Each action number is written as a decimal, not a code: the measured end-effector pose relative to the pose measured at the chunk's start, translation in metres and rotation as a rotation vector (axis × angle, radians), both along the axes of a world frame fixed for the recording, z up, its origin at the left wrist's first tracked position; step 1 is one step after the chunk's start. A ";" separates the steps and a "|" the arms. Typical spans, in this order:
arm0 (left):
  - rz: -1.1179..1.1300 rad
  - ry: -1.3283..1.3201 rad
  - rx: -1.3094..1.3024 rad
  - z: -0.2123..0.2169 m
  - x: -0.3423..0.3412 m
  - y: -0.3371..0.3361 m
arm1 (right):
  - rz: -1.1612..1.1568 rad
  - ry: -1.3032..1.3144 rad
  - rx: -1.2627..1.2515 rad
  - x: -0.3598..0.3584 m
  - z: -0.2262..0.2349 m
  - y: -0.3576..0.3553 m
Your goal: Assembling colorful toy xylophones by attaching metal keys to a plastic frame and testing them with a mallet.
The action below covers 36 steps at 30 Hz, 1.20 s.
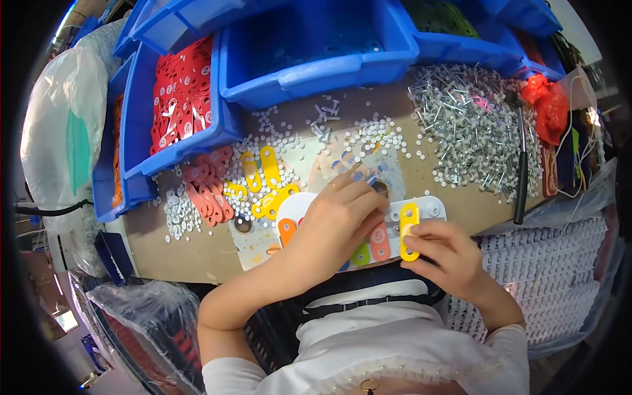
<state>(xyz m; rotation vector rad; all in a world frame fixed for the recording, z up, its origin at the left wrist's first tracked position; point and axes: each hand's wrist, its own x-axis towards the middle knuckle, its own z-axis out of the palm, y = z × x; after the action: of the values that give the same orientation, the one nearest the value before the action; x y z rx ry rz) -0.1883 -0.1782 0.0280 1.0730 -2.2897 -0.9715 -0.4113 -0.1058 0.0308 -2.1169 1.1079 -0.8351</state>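
In my right hand point(451, 255), thumb and fingers pinch a yellow plastic strip point(409, 232) with rounded ends and a hole near each end. It stands upright over the right part of a white plastic board point(431, 208). My left hand point(339, 220) reaches over the middle of that board, fingers bent together above a pink strip point(380, 242); its fingertips are partly hidden, so what they hold cannot be made out. Along the board's near side lie an orange strip point(286, 230) and a green strip point(361, 254). The left hand and forearm cover much of the board.
Blue bins point(316, 76) line the back, one with red strips point(181, 99). Loose yellow strips point(270, 168) and pink strips point(209, 191) lie left among white caps point(181, 214). At right are a heap of metal pins point(467, 125) and a black-handled hammer point(521, 178).
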 end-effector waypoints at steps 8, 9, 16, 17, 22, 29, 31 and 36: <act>0.062 -0.126 -0.185 0.004 0.004 0.045 | 0.057 0.188 -0.349 0.003 -0.017 -0.002; 0.072 -0.077 -0.154 -0.004 0.005 0.048 | 0.057 0.220 -0.388 0.003 -0.019 -0.002; 0.044 -0.129 -0.195 -0.005 0.004 0.055 | 0.050 0.335 -0.458 0.000 -0.018 0.011; 0.051 -0.141 -0.194 -0.007 0.003 0.055 | 0.035 0.343 -0.464 -0.001 -0.017 0.011; 0.001 -0.284 -0.208 0.013 0.002 0.045 | -0.167 0.235 -0.399 -0.016 -0.006 -0.036; -0.096 -0.174 -0.298 0.045 -0.015 -0.009 | -0.698 0.534 -0.244 -0.133 -0.038 -0.164; -0.149 -0.134 -0.307 0.041 -0.029 -0.032 | -0.594 0.600 0.007 -0.135 -0.034 -0.177; -0.311 -0.036 -0.359 0.021 -0.079 -0.093 | -0.356 0.524 0.323 -0.144 -0.022 -0.200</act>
<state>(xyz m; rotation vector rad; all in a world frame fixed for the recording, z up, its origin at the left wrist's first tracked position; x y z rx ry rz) -0.2669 -0.2711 0.0486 0.6043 -2.5820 -0.6116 -0.5557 -0.3061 0.0091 -1.9327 1.7930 -0.2094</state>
